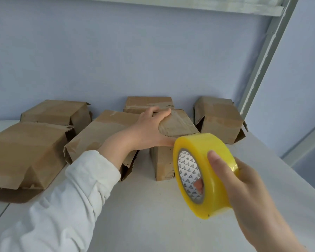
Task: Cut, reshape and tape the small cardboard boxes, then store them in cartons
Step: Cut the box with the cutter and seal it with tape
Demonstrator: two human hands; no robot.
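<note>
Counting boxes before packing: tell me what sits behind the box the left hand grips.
Another taped box stands behind the gripped box; only its top shows. The gripped box and left hand cover the rest.

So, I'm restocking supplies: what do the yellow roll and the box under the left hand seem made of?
The tape roll: glossy, translucent yellow plastic film, likely packing tape, on a printed core, probably card. The box under the left hand: matte brown cardboard, creased, with shiny clear tape across its top.
</note>
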